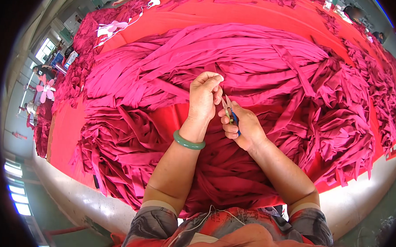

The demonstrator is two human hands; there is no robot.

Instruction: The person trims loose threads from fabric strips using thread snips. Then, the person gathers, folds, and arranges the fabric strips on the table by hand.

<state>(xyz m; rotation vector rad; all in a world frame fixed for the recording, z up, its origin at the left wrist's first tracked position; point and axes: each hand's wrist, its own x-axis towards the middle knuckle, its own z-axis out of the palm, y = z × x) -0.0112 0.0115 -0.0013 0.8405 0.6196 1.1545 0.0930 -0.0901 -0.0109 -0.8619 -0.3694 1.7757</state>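
Note:
My left hand (204, 95), with a green bangle (189, 141) on its wrist, is raised over the cloth strips with thumb and fingertips pinched together. What the pinch holds, if anything, is too small to make out. Just to the right, my right hand (244, 125) is closed around small thread snips (230, 113) with a blue and yellowish handle. The pointed blades face up toward my left hand. Long magenta fabric strips (236, 50) lie in a wide bundle beyond the hands, and more strips (122, 142) are heaped nearer to my body.
Red cloth (69, 135) covers the table under the strips. A pink fan (111, 29) with a white cord lies at the back left, and another pink fan (45, 89) is at the far left. People are partly visible at the far left and upper right.

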